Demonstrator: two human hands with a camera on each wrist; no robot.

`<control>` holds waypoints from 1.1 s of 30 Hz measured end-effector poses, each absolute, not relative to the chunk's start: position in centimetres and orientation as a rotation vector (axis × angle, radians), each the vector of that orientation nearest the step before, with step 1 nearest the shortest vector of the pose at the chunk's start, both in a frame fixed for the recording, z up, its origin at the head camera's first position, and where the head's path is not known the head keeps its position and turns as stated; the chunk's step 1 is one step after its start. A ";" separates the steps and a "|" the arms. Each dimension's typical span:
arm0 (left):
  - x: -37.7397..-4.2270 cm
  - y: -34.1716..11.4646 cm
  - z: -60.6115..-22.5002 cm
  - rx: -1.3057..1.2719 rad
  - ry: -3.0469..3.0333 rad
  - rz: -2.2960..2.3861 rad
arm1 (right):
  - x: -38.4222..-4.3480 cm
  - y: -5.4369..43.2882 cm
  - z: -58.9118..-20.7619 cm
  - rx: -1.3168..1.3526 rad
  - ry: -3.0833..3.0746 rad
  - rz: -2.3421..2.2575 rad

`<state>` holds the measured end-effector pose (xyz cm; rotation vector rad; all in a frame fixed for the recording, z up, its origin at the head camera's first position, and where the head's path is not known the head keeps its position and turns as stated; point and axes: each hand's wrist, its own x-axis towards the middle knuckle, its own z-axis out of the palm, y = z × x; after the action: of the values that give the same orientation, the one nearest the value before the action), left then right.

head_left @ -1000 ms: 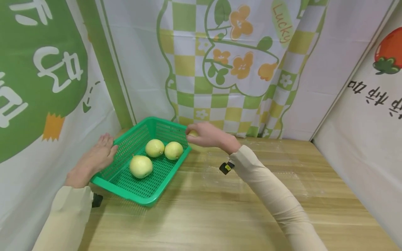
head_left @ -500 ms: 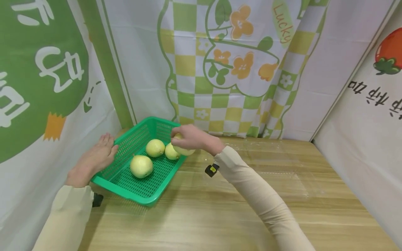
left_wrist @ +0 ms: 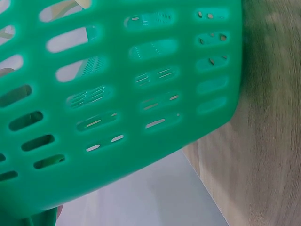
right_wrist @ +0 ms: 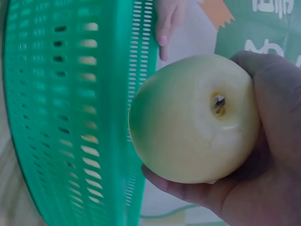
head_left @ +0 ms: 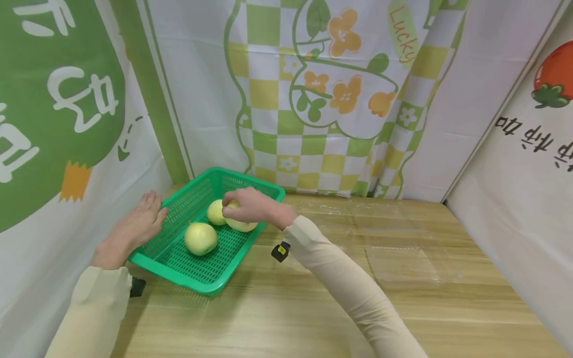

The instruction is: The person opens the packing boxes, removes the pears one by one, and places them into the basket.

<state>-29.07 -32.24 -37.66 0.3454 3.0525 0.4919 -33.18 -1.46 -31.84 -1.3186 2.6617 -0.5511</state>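
In the head view, a green plastic basket (head_left: 185, 282) with slotted walls stands on the left of the table. My right hand (head_left: 250, 205) holds a pale yellow pear (right_wrist: 193, 122) over the basket's right side, fingers and thumb curled round it. Two more pears show inside: one nearer pear (head_left: 201, 238) and one farther pear (head_left: 216, 213), partly covered by my right hand. A third pear in there is hidden behind the held one. My left hand (head_left: 136, 223) rests against the basket's left rim with its fingers straight.
Clear plastic trays (head_left: 403, 261) lie on the wooden table (head_left: 313, 303) to the right of the basket. A printed curtain (head_left: 309, 149) hangs close behind, and white printed cloth walls (head_left: 528, 199) stand at both sides.
My right hand has carried the pear leftward from beyond the basket's right rim to over its inside, covering the rightmost pear there. The left hand and basket have stayed in place.
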 end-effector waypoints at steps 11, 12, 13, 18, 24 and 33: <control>-29.1 -32.4 -37.8 0.345 3.057 0.472 | -33.2 -3.5 -34.0 -1.264 2.635 -0.522; -29.1 -32.4 -37.8 0.346 3.058 0.470 | -33.2 -3.5 -34.1 -1.256 2.631 -0.514; -29.1 -32.4 -37.8 0.346 3.059 0.466 | -33.2 -3.5 -34.2 -1.246 2.632 -0.504; -29.1 -32.4 -37.8 0.347 3.065 0.467 | -33.4 -3.9 -35.0 -1.222 2.638 -0.470; -29.2 -32.4 -37.9 0.351 3.066 0.475 | -33.8 -4.4 -35.9 -1.246 2.639 -0.439; -29.2 -32.4 -37.9 0.350 3.063 0.470 | -33.8 -5.5 -36.7 -1.266 2.619 -0.404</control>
<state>-29.20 -32.37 -37.87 0.3504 3.0634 0.4699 -33.82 -5.55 -36.70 -1.2665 2.6195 -0.4043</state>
